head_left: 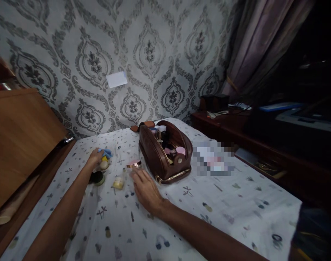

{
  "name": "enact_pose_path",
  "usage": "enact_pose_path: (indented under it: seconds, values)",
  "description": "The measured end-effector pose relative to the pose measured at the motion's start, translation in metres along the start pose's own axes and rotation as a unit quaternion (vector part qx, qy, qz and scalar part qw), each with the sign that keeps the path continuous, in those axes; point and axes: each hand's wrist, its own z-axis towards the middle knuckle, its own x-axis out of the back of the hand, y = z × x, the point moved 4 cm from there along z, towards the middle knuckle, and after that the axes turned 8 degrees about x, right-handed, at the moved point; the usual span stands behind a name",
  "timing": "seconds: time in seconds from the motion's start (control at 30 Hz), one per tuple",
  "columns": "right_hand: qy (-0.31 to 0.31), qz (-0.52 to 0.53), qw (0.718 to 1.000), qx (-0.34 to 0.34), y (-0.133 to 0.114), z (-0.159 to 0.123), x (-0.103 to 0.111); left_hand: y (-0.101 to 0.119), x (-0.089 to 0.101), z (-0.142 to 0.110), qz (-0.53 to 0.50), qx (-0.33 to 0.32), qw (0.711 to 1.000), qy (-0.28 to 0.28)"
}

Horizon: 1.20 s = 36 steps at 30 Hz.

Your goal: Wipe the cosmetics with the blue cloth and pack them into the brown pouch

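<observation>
My left hand [95,158] is closed around a crumpled blue cloth [106,152] on the bedsheet-like cover. A small yellow item [104,158] and a pale round item [104,165] lie just beside its fingers. Below them sits a dark round jar [99,178]. My right hand [147,189] rests palm down with its fingers stretched forward, their tips by a pink and gold cosmetic item [134,164]. Between the hands stands a small yellow jar [118,183]. Right of them, a brown zip-top toiletry bag [154,152] gapes wide, with bottles and a pink-lidded container [180,150] inside.
The printed white cover [198,221] spreads over the surface. A wooden panel [24,141] borders the left, patterned wallpaper [149,54] the back. A dark red desk [209,125] with cables stands at the right. Something pixelated [216,159] lies right of the bag.
</observation>
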Motion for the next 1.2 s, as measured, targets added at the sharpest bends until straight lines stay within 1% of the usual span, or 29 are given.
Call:
enact_pose_path:
  seconds: [0.07,0.13,0.23,0.33,0.43,0.5,0.57,0.63,0.73,0.8,0.9,1.0,1.1,1.17,1.2]
  values:
    - [0.010,-0.002,1.000,0.011,0.001,-0.001,0.000,0.002,-0.005,-0.004,-0.007,0.021,0.999,-0.035]
    - [0.007,0.000,1.000,0.007,0.004,-0.001,-0.001,0.008,-0.010,-0.009,-0.021,0.025,0.998,-0.061]
    - [-0.008,0.002,1.000,0.000,0.008,-0.001,-0.002,0.021,-0.020,-0.021,-0.049,0.005,0.995,-0.092]
    - [-0.031,-0.001,0.999,-0.022,0.010,-0.001,-0.002,0.035,-0.029,-0.033,-0.093,-0.025,0.988,-0.118]
    - [-0.042,0.004,0.997,-0.063,0.014,-0.001,-0.001,0.042,-0.035,-0.040,-0.138,-0.043,0.982,-0.121]
    - [-0.034,0.009,0.995,-0.090,0.017,-0.002,-0.001,0.042,-0.037,-0.041,-0.154,-0.043,0.981,-0.110]
    - [-0.023,0.015,0.994,-0.105,0.020,-0.002,-0.001,0.038,-0.040,-0.043,-0.159,-0.033,0.981,-0.104]
    - [-0.018,0.025,0.994,-0.106,0.021,-0.001,0.000,0.033,-0.045,-0.050,-0.165,-0.018,0.979,-0.115]
    - [-0.027,0.057,0.994,-0.089,0.021,0.002,0.002,0.029,-0.051,-0.068,-0.198,-0.001,0.969,-0.147]
    - [-0.035,0.086,0.993,-0.069,0.018,0.003,0.003,0.031,-0.051,-0.083,-0.231,0.003,0.960,-0.160]
    - [-0.034,0.133,0.990,-0.046,0.014,0.003,0.003,0.034,-0.043,-0.102,-0.274,0.003,0.949,-0.157]
    - [-0.023,0.173,0.983,-0.056,0.014,0.005,0.000,0.034,-0.035,-0.121,-0.305,-0.006,0.941,-0.144]
    - [-0.023,0.198,0.978,-0.067,0.013,0.016,-0.003,0.029,-0.032,-0.142,-0.320,-0.019,0.940,-0.119]
    - [-0.022,0.213,0.976,-0.047,0.010,0.029,-0.006,0.025,-0.029,-0.157,-0.319,-0.026,0.942,-0.102]
    - [-0.020,0.220,0.975,-0.023,0.007,0.036,-0.008,0.023,-0.027,-0.165,-0.311,-0.034,0.945,-0.092]
